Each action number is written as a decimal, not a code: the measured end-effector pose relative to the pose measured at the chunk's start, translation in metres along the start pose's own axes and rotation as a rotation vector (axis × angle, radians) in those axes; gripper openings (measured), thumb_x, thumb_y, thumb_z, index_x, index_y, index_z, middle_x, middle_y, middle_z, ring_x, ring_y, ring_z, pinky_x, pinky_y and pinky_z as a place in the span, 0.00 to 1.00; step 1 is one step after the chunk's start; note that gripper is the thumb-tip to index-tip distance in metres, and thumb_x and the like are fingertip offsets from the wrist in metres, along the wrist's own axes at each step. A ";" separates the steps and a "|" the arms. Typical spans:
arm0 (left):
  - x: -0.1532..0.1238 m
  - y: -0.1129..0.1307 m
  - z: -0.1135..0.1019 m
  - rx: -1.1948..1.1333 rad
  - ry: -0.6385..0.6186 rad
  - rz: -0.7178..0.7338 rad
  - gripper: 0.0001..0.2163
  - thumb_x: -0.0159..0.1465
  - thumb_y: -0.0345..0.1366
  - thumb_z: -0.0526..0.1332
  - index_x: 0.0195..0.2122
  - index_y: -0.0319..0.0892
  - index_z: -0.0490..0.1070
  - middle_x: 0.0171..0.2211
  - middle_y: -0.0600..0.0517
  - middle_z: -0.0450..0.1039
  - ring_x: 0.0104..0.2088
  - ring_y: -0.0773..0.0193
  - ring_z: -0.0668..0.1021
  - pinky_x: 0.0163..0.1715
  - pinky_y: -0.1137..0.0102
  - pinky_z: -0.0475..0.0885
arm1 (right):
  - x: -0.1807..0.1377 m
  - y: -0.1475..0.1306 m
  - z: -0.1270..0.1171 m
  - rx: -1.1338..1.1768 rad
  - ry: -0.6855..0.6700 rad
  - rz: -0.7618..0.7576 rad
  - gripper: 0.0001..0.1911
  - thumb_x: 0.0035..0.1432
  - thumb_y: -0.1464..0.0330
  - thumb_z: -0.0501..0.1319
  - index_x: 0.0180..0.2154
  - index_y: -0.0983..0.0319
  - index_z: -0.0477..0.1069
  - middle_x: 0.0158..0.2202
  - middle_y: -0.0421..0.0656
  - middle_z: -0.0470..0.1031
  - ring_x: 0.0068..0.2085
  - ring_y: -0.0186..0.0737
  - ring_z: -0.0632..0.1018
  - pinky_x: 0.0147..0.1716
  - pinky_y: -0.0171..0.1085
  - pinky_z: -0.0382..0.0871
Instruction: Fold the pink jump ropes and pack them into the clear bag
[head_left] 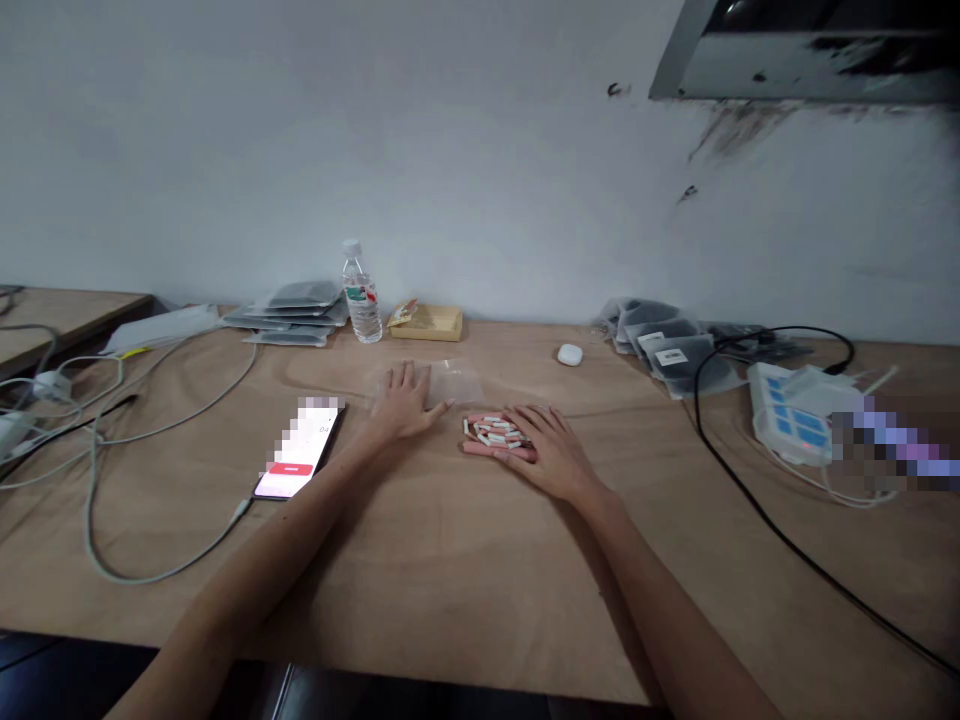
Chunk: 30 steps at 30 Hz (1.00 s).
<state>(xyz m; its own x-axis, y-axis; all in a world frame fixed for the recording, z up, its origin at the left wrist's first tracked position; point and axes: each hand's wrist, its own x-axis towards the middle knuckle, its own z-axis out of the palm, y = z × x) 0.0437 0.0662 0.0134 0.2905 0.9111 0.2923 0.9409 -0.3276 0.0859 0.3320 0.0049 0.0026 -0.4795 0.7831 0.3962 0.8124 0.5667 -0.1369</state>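
My left hand (406, 402) lies flat with spread fingers on a clear plastic bag (459, 381) on the wooden table. To the right, my right hand (551, 448) rests with fingers stretched over the right end of a small pile of pink and white stick-like pieces (491, 432). Several short white pieces lie among the pink ones, and a longer pink stick runs along the near side. Part of the pile is hidden under my right fingers. What exactly the pieces are is too small to tell.
A lit phone (301, 452) on a charging cable lies left of my left forearm. Behind stand a water bottle (362, 296) and a shallow yellow box (435, 323). Grey packets (675, 350), a white earbud case (570, 355), a power strip (791, 415) and a black cable (739, 495) lie rightward.
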 end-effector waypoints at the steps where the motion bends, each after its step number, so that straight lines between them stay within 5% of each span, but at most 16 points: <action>1: -0.001 -0.001 -0.001 -0.004 -0.002 0.034 0.35 0.68 0.60 0.50 0.66 0.37 0.58 0.67 0.33 0.58 0.69 0.37 0.58 0.65 0.44 0.53 | 0.000 0.001 0.000 0.007 0.007 -0.002 0.29 0.65 0.49 0.59 0.61 0.58 0.68 0.62 0.50 0.71 0.61 0.58 0.70 0.63 0.59 0.59; 7: -0.005 -0.013 -0.013 -0.100 -0.003 0.174 0.31 0.67 0.59 0.53 0.62 0.40 0.62 0.62 0.37 0.64 0.65 0.44 0.64 0.64 0.50 0.58 | -0.001 0.003 -0.005 0.079 0.016 -0.039 0.30 0.62 0.49 0.63 0.59 0.57 0.69 0.60 0.49 0.73 0.59 0.57 0.71 0.61 0.57 0.62; 15: -0.006 -0.015 -0.019 -0.122 -0.046 0.142 0.33 0.63 0.62 0.57 0.61 0.42 0.64 0.58 0.38 0.66 0.57 0.40 0.70 0.59 0.47 0.62 | -0.002 0.009 -0.013 0.150 0.011 -0.054 0.29 0.60 0.48 0.65 0.57 0.56 0.69 0.58 0.47 0.74 0.58 0.55 0.72 0.60 0.55 0.65; 21: -0.011 -0.010 -0.018 -0.072 -0.056 0.170 0.36 0.68 0.61 0.49 0.68 0.41 0.56 0.68 0.36 0.57 0.68 0.41 0.59 0.65 0.44 0.50 | -0.003 0.012 -0.017 0.141 -0.007 -0.082 0.32 0.58 0.50 0.67 0.58 0.57 0.68 0.59 0.49 0.73 0.59 0.57 0.71 0.59 0.55 0.65; 25: -0.012 -0.017 -0.016 -0.071 -0.212 0.266 0.51 0.57 0.70 0.57 0.72 0.41 0.47 0.72 0.36 0.49 0.71 0.39 0.52 0.67 0.44 0.45 | -0.004 0.016 -0.012 0.084 -0.029 -0.078 0.35 0.55 0.49 0.68 0.60 0.57 0.68 0.59 0.49 0.72 0.59 0.58 0.71 0.59 0.56 0.64; 30: -0.012 -0.015 -0.020 -0.048 -0.181 0.284 0.54 0.47 0.68 0.66 0.69 0.40 0.54 0.64 0.33 0.61 0.64 0.36 0.65 0.64 0.44 0.53 | -0.006 0.017 -0.004 0.013 -0.008 -0.004 0.33 0.60 0.48 0.64 0.62 0.54 0.67 0.61 0.50 0.71 0.61 0.59 0.69 0.62 0.60 0.59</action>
<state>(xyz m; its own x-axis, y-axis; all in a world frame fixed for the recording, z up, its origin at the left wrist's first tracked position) 0.0227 0.0555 0.0281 0.5703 0.8099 0.1372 0.8098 -0.5823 0.0712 0.3502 0.0084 0.0014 -0.4851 0.7831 0.3893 0.8064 0.5728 -0.1474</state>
